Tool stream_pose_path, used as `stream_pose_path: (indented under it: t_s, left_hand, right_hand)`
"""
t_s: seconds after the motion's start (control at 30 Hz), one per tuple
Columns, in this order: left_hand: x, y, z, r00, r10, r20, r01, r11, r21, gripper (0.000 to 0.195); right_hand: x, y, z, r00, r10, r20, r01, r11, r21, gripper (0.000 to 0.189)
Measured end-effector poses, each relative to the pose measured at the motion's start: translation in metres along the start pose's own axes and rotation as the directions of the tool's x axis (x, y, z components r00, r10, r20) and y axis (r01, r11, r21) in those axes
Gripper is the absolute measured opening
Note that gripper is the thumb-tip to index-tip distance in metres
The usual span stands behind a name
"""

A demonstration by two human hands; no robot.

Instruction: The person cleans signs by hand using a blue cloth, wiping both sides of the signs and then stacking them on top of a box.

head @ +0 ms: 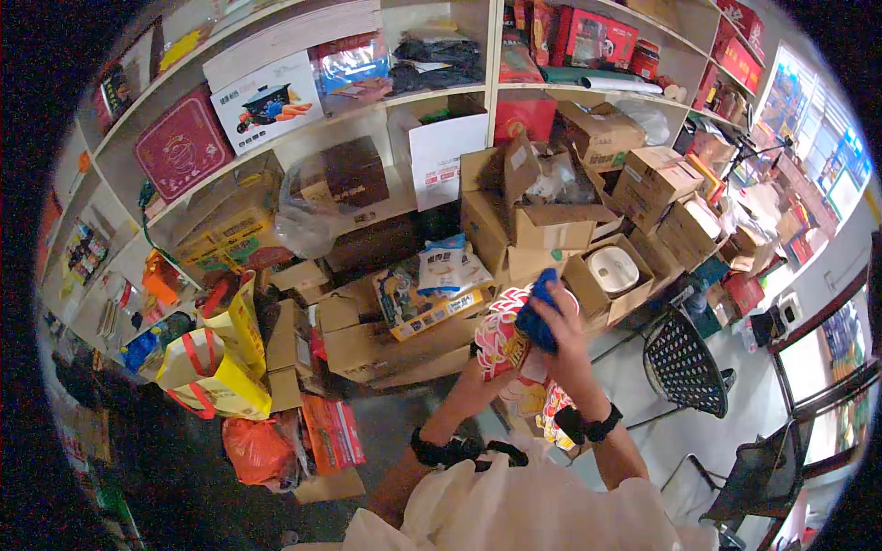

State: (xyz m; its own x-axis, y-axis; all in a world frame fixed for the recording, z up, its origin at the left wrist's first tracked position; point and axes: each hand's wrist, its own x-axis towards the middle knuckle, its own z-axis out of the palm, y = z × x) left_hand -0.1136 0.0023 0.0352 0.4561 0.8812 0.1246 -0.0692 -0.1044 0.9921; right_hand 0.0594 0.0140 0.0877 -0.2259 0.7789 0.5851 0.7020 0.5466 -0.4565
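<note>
A dark blue cloth (538, 318) is bunched in my right hand (566, 322), against the right side of a red, white and gold cut-out decoration (497, 341). From the lower left, my left hand (488, 377) grips that decoration by its lower part. Most of the left fingers are hidden behind it. A similar red and yellow cut-out piece (555, 419) shows below, between my forearms. Both of my wrists wear black bands. Just beyond my hands stands an open cardboard box (613, 303) with a white plastic container (612, 269) in it.
White shelves (493, 65) packed with boxes line the far side. A long carton (393, 351) bears a flat printed box (441, 310) and white packets (451, 265). Yellow bags (219, 372) and an orange plastic bag (255, 451) stand left; a black perforated chair (685, 363) stands right.
</note>
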Motion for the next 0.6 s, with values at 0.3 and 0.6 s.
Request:
stream_pose_path:
  t_s: [0.3, 0.6]
  left_hand:
    - [0.002, -0.054, -0.004, 0.995, 0.059, -0.075, -0.057, 0.998, 0.031, 0.043]
    - [0.0, -0.008, -0.004, 0.987, 0.088, -0.137, -0.095, 0.994, -0.045, 0.035]
  right_hand:
    - [-0.014, -0.021, 0.018, 0.958, -0.222, 0.181, 0.186, 0.963, 0.193, 0.061]
    - [-0.01, 0.022, -0.001, 0.964, 0.208, -0.166, -0.213, 0.977, -0.012, 0.054]
